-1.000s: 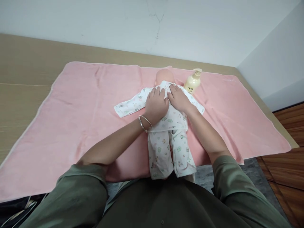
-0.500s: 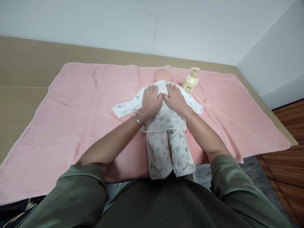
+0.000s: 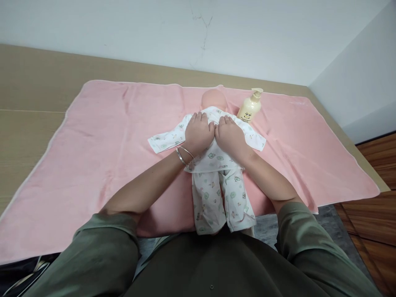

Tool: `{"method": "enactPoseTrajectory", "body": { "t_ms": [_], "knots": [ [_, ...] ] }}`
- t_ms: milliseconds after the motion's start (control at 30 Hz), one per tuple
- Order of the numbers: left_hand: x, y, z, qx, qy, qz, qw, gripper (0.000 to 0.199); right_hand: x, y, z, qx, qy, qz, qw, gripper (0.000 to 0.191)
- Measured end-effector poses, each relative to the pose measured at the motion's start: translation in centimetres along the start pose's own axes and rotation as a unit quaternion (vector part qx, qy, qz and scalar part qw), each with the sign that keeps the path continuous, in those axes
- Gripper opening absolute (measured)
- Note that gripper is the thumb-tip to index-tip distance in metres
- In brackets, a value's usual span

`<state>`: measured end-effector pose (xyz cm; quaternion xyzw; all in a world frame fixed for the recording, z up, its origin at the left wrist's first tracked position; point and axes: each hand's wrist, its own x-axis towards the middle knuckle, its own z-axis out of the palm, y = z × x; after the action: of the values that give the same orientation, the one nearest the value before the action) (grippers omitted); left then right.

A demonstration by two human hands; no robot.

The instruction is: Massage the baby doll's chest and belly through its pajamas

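A person's left hand (image 3: 199, 133) and right hand (image 3: 230, 136) lie palms down, side by side, on the back of a clothed doll (image 3: 218, 161). Both are flattened, fingers extended and close together, gripping nothing; the thumbs meet or nearly meet between them. Silvery bangles (image 3: 180, 156) circle the left wrist.

The doll lies directly under the hands, its bald head (image 3: 214, 99) just beyond the fingertips, its face hidden from me. One sleeve of its white printed top spreads out to the left of the left hand, the other to the right of the right hand. Matching trousers (image 3: 208, 202) reach back between the forearms toward the person's dark green shirt (image 3: 213, 264).

Beyond the right hand and to its right, near the doll's shoulder, a pale yellow pump bottle (image 3: 249, 110) stands with its pump head on, a dark drawing and lettering on its front. I cannot tell how full it is, or whether the yellow is the contents or the container.

Under doll and bottle, a pink cloth (image 3: 123, 165) stretches widely to either side of the hands. It covers much of a wood-toned table (image 3: 31, 74), whose far edge meets a cracked white wall (image 3: 139, 37).
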<state>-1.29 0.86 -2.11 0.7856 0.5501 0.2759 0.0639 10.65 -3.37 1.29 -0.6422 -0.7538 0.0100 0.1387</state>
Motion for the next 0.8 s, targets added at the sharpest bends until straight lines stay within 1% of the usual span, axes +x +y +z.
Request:
{"method": "enactPoseTrajectory", "body": {
  "t_ms": [100, 167, 233, 333, 400, 467, 533, 600, 700, 800],
  "knots": [
    [0.6, -0.4, -0.3, -0.016, -0.01, 0.003, 1.0, 0.05, -0.4, -0.4, 0.2, -0.006, -0.008, -0.03, 0.999, 0.053],
    [0.5, -0.4, -0.4, -0.014, -0.014, 0.005, 1.0, 0.051, 0.2, 0.1, 0.1, 0.009, -0.02, -0.036, 0.999, 0.054],
    [-0.1, 0.1, -0.4, -0.004, -0.018, 0.017, 1.0, 0.053, 1.2, 1.2, 0.0, 0.037, -0.037, -0.028, 0.998, 0.055],
    [-1.2, 1.2, -0.7, 0.001, -0.031, 0.054, 0.998, 0.053, 2.8, 2.9, -0.2, 0.079, -0.052, -0.002, 0.996, 0.054],
    [-1.5, 1.6, -0.9, -0.005, -0.037, 0.064, 0.997, 0.052, 3.1, 3.2, -0.3, 0.085, -0.049, 0.008, 0.995, 0.052],
    [-1.3, 1.5, -1.0, -0.015, -0.044, 0.041, 0.998, 0.053, 2.8, 2.7, -0.3, 0.067, -0.044, 0.015, 0.997, 0.054],
    [-0.6, 1.0, -1.2, -0.025, -0.058, 0.006, 0.998, 0.055, 2.1, 1.7, -0.3, 0.037, -0.04, 0.018, 0.998, 0.056],
    [0.1, 0.4, -1.3, -0.027, -0.07, -0.016, 0.997, 0.058, 1.2, 0.7, -0.5, 0.01, -0.033, 0.006, 0.999, 0.055],
    [0.4, 0.1, -1.3, -0.023, -0.061, -0.011, 0.998, 0.058, 0.4, -0.2, -1.0, -0.009, -0.022, -0.032, 0.999, 0.051],
    [-0.3, 0.5, -1.1, -0.008, -0.039, 0.008, 0.999, 0.056, 0.6, 0.2, -1.3, 0.009, -0.04, -0.041, 0.998, 0.049]
  ]
}}
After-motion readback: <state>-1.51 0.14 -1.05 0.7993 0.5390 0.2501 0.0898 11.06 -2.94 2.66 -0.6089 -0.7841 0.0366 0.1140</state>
